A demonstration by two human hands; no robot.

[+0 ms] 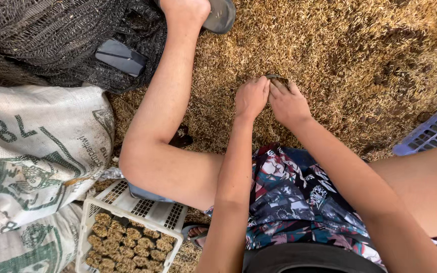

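Where the frame begins at the left, a white woven sack [31,151] with green print lies on its side, and above it in the upper left a dark net [51,35] is heaped with a flat dark grey object [121,56] resting on it. At lower left a white plastic crate [150,212] holds rows of small brown plugs [122,245]. Centre frame, the left hand [251,97] and right hand [288,103] meet, fingertips touching, over a bed of golden husks [340,55] that fills the upper right. Both hands pinch a small dark ring-like object [275,77], only partly visible at the fingertips, just above centre. A bent bare leg [165,111] crosses left of the hands, patterned shorts [299,197] lie below, and a blue crate [433,130] enters at the right edge.
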